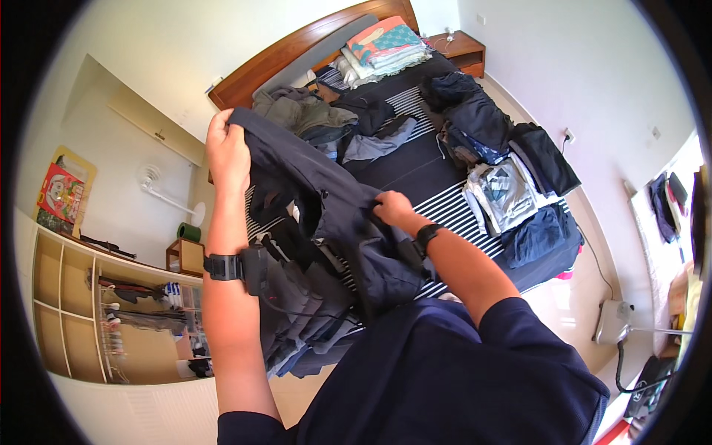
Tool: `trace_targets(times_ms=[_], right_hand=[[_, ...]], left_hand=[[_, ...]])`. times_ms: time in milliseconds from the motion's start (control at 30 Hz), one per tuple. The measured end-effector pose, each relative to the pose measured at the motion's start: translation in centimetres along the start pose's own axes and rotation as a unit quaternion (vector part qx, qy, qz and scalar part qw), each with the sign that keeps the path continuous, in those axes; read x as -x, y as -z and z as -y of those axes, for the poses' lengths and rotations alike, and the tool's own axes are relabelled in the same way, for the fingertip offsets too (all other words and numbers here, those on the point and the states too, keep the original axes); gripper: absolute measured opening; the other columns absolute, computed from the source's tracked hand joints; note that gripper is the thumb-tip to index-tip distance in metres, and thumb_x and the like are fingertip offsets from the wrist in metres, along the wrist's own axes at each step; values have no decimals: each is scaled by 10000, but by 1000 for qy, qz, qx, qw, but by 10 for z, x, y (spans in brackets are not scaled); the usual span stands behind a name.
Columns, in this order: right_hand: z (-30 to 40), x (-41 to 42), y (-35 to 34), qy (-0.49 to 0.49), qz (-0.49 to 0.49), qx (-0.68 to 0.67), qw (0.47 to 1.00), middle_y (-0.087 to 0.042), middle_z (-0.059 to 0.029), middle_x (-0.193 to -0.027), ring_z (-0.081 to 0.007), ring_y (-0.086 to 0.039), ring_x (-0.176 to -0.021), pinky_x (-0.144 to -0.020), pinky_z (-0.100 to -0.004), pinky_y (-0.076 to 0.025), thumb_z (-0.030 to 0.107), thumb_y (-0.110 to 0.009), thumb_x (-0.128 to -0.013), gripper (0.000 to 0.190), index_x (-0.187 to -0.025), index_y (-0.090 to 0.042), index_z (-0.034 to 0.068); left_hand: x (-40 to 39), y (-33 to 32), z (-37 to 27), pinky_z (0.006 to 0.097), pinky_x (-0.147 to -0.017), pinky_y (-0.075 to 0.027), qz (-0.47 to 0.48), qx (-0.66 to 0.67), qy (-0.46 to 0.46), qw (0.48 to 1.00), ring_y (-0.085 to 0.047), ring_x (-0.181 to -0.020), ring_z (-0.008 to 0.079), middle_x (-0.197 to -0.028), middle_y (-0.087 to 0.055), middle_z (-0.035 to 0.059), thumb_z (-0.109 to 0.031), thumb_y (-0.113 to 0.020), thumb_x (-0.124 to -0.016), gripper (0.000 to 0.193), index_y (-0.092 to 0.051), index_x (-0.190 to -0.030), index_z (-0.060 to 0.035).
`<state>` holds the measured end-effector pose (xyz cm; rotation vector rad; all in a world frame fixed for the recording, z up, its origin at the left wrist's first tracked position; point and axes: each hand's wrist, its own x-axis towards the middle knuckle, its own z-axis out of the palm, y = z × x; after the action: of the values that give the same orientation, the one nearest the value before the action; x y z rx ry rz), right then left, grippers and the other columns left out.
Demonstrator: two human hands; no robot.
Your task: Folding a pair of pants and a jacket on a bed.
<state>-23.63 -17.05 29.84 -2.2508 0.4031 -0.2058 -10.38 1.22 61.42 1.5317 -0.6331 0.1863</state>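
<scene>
A dark garment, apparently a pair of trousers (345,206), hangs stretched between my two hands above the bed. My left hand (227,153) is raised and grips one end of its waistband. Lower and further right, my right hand (394,207) pinches the cloth near the other end. A small button shows on the fabric between them. The lower part falls in folds towards my body and its end is hidden. Under it lie several dark folded garments (297,300) on the near left of the bed.
Loose clothes (311,114) are heaped near the wooden headboard (311,41). Folded blankets (384,50) lie at the bed's head. Clothing stacks (500,189) line its right side. A garment steamer (614,321) stands on the floor at right; an open shelf unit (64,289) is at left.
</scene>
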Motion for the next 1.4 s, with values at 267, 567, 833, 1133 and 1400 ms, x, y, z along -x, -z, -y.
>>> trace_targets(times_ms=[267, 567, 833, 1133, 1400], right_hand=[[-54, 9, 128, -13, 57, 150, 987, -708, -182, -987, -373, -664, -990, -869, -440, -528, 262, -713, -767, 305, -992, -739, 57], [-15, 65, 166, -124, 17, -16, 992, -648, -103, -921, -214, -620, -877, -791, -350, -489, 192, -709, -877, 299, -1092, -600, 14], [66, 89, 179, -40, -166, 21, 985, -619, -96, -837, -195, -606, -820, -750, -331, -472, 163, -613, -947, 160, -1019, -589, 22], [155, 114, 237, -3, -50, 13, 999, -581, -38, -812, -118, -532, -771, -713, -277, -444, 99, -591, -974, 100, -988, -609, 2], [211, 115, 257, -9, -11, 50, 999, -607, -51, -864, -122, -542, -795, -738, -261, -447, 109, -619, -978, 138, -1047, -639, -9]], left_hand=[[4, 54, 90, 250, -642, -508, -19, -151, 112, 982, -608, -736, 119, -1017, -665, 100, -93, -544, -940, 262, -620, -1162, 23], [-25, 10, 128, 372, -537, -510, 41, -135, 125, 982, -640, -671, 267, -838, -654, 179, -247, -521, -914, 357, -638, -1049, 62], [25, -51, 251, 468, -681, -544, 75, -58, 310, 946, -659, -886, 401, -1066, -643, 274, -514, -408, -976, 648, -603, -1170, 73], [115, -126, 288, 475, -878, -552, 128, 157, 686, 699, -618, -1032, 354, -1282, -555, 200, -684, -388, -936, 811, -459, -1382, -10], [166, -166, 401, 369, -878, -544, 130, 653, 486, 566, -636, -976, 234, -1062, -647, 103, -275, -526, -928, 318, -596, -1113, -26]])
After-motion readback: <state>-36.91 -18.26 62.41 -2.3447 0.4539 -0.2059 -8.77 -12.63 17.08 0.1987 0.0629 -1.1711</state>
